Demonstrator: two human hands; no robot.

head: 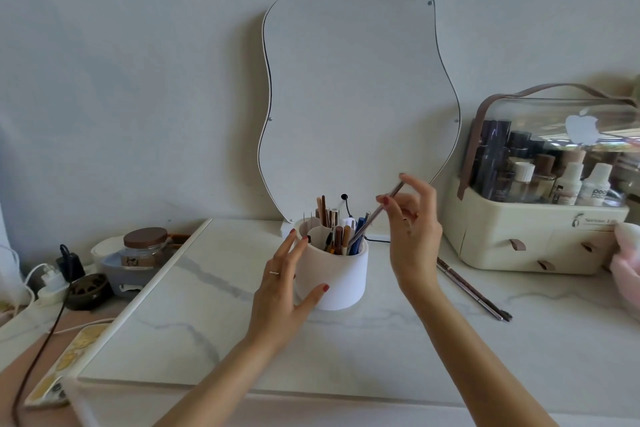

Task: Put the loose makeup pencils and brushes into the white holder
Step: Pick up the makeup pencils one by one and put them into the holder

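The left hand [287, 282] touches the left side of the white holder [334, 274] with fingers spread and straight. The right hand [412, 229], above and right of the holder, pinches a thin pencil [375, 217] whose lower end is inside the holder. One more loose pencil [472, 289] lies on the counter [381, 350], right of the holder.

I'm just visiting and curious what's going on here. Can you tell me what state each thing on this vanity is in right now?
White holder: upright, partly filled.
Left hand: fingers straight, touching the holder's side.
Right hand: pinching a slim pencil.
Slim pencil: tilted, lower end inside the holder.
Loose pencils: lying flat on the table.
Glass jar: lid on.
Cosmetics box: clear lid shut, drawers shut.
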